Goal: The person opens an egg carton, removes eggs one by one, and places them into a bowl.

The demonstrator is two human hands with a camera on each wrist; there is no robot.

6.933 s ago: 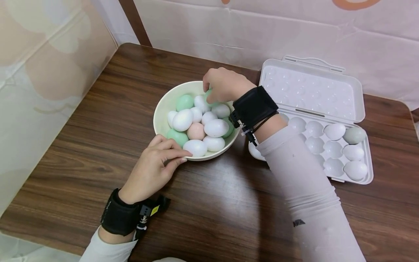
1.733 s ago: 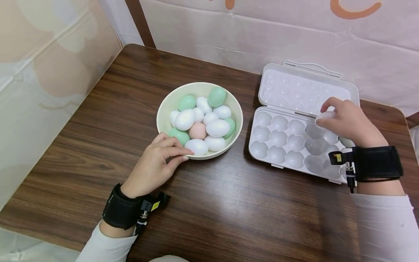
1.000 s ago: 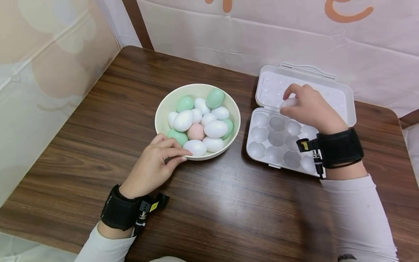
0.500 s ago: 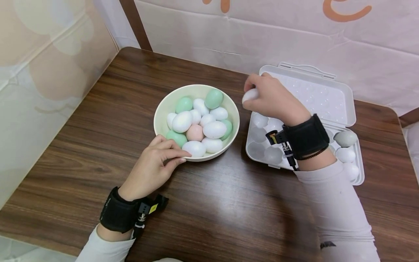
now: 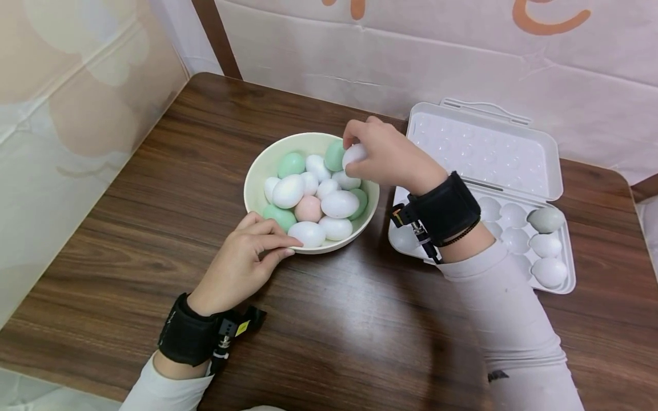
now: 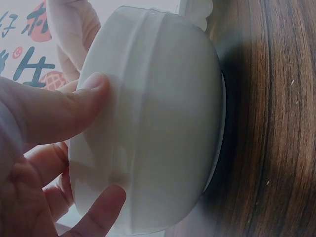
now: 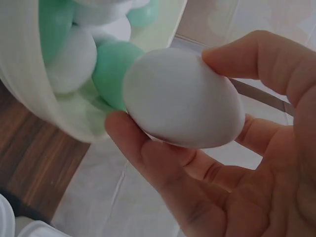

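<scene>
White egg (image 5: 354, 154) pinched between thumb and curled fingers of right hand (image 5: 386, 157), held over far right rim of bowl (image 5: 255, 174), just above the heap of eggs inside. In right wrist view, same egg (image 7: 182, 98) gripped by thumb tip above and fingers (image 7: 148, 158) below, a green egg (image 7: 111, 74) directly behind it in the bowl. Left hand (image 5: 241, 262) resting against near wall of bowl, fingertips laid along the rim beside a white egg (image 5: 307, 233); in left wrist view, thumb (image 6: 54, 111) and one fingertip (image 6: 101, 207) spread apart and pressed flat on the outer wall of bowl (image 6: 163, 123), not curled round it. Heaped in front of the left fingertips: white eggs, several green ones, one pink egg (image 5: 308, 209). Beyond right wrist, open egg tray (image 5: 557, 285) on wooden table (image 5: 154, 171), lid (image 5: 483, 154) folded back, most cups bare, three eggs at its right end: one grey-green egg (image 5: 545, 219) and two white.
</scene>
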